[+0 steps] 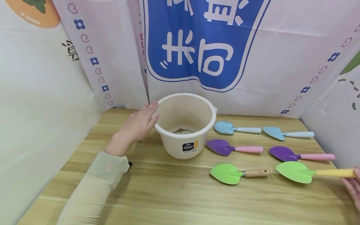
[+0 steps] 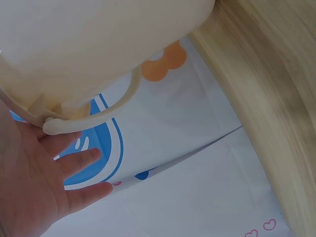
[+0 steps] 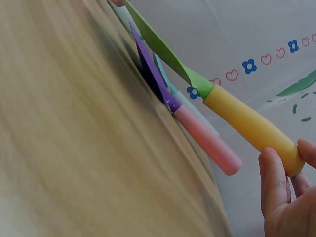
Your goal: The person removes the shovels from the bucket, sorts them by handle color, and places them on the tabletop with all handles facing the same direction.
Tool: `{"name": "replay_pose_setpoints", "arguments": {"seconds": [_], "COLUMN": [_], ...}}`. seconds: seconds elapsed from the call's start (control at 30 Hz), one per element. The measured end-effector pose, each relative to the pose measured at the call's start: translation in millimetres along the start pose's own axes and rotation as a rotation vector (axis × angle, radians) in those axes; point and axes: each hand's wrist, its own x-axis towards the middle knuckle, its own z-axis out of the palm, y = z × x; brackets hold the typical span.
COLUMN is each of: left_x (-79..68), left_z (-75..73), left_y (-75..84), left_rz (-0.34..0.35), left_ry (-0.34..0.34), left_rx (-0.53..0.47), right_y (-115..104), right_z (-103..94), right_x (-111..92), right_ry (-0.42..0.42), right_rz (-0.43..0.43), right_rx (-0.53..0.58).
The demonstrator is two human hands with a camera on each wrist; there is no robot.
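A cream plastic bucket (image 1: 180,147) stands upright near the table's back edge, with some dark debris (image 1: 182,130) on its bottom. My left hand (image 1: 142,122) rests against the left side of its rim, fingers extended. In the left wrist view the fingers of the left hand (image 2: 42,177) spread beside the bucket's white handle (image 2: 98,118). At the far right, my right hand (image 1: 352,186), partly out of the head view, pinches the end of the yellow handle of a green trowel (image 1: 295,172). The right wrist view shows this trowel's yellow handle (image 3: 252,123) between the right hand's (image 3: 289,192) thumb and fingers, raised off the table.
Right of the bucket lie two light blue trowels (image 1: 224,127) (image 1: 274,132), two purple trowels with pink handles (image 1: 220,147) (image 1: 284,153), and a green trowel with a wooden handle (image 1: 227,173). Printed cloth (image 1: 281,62) hangs behind the wooden table (image 1: 168,193).
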Motion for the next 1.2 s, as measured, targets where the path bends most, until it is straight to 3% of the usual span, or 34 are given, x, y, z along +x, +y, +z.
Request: {"name": "replay_pose_setpoints", "arguments": {"seconds": [0.23,0.3,0.47,0.57,0.63,0.67,0.8,0.87,1.03,1.2], "left_x": [1.0,1.1,1.0,0.8,0.4,0.2,-0.6,-0.9,-1.1,-1.0], "left_z": [-0.5,-0.7,-0.6,-0.1,0.2,0.3,-0.1,-0.2,0.5,0.1], "left_y": [-0.1,-0.2,-0.6,-1.1,-1.2,-1.3,-1.7,-1.8,-1.9,-1.7], "left_rz": [0.005,0.007,0.010,0.012,0.012,0.012,0.010,0.011,0.012,0.014], "left_ry": [0.004,0.005,0.010,0.012,0.012,0.012,0.015,0.019,0.018,0.013], "left_rx": [0.007,0.010,0.009,0.011,0.010,0.009,0.007,0.007,0.006,0.007], "right_y": [2,1,-9,-14,-16,-17,-17,-17,-18,-13], "right_z": [-10.2,-11.8,-18.9,-24.8,-30.0,-30.6,-40.0,-41.7,-42.9,-49.7], "right_x": [-12,-12,-11,-9,-8,-7,-5,-3,-3,-6], "right_ry": [-0.193,-0.171,0.014,0.035,-0.018,-0.002,-0.190,-0.217,-0.191,-0.342], "right_rz": [0.084,0.069,0.049,0.087,0.126,0.134,0.189,0.181,0.121,0.094], "right_rx": [0.196,0.155,-0.057,-0.066,-0.008,-0.022,0.117,0.105,-0.046,0.013]}}
